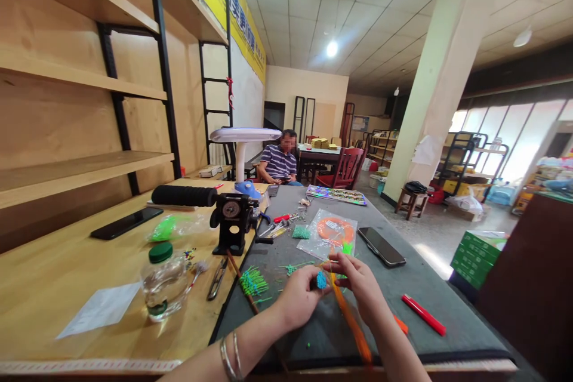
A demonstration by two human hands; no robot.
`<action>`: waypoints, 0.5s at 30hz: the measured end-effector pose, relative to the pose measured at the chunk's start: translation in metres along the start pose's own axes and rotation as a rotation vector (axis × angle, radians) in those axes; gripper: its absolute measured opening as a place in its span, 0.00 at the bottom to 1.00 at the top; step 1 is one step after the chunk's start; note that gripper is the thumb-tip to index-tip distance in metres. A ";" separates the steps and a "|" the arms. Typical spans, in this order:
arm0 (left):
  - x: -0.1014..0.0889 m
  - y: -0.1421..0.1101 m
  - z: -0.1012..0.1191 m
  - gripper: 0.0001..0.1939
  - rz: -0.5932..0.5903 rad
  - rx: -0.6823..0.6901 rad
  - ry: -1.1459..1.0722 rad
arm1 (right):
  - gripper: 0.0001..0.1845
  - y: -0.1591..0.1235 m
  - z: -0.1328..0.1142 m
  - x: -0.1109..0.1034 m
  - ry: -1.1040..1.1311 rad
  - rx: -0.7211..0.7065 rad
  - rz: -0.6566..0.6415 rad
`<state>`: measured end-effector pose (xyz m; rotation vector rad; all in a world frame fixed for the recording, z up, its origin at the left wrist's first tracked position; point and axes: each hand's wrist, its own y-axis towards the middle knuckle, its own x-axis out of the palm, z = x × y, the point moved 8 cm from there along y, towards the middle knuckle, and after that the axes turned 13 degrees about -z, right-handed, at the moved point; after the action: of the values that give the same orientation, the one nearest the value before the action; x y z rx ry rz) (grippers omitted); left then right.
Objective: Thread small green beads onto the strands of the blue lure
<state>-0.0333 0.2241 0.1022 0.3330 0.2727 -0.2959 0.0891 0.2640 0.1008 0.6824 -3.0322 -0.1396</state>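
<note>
My left hand (298,298) is closed around a short bundle with bright blue ends (321,280), which face me. Beside it, my right hand (360,283) has bent fingers with gaps between them, close to the bundle's tip; a very thin strand there would be too fine to make out. A hank of orange fibres (351,322) runs from between the hands down to the mat's front edge. Left of my hands lies a pile of green sticks with blue tips (253,282). Just beyond them is a clear bag with an orange coil (333,231).
A grey mat (326,340) covers the right of the table. Around it are a phone (382,246), red marker (423,314), black hand-cranked device (233,224), lamp (242,161), knife (217,279) and water bottle (163,286). A person (280,164) sits beyond.
</note>
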 end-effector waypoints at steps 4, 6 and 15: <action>0.008 0.002 0.001 0.05 -0.128 -0.044 0.101 | 0.24 0.003 -0.007 0.000 0.110 0.015 0.001; 0.011 0.002 0.001 0.04 -0.173 -0.045 0.137 | 0.22 0.000 -0.005 -0.002 0.119 0.009 0.018; 0.017 -0.002 0.003 0.04 -0.258 -0.027 0.271 | 0.22 -0.023 0.016 -0.006 0.235 0.022 0.119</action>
<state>-0.0179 0.2172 0.0997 0.3110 0.5879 -0.5017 0.1031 0.2472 0.0829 0.4801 -2.8417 -0.0216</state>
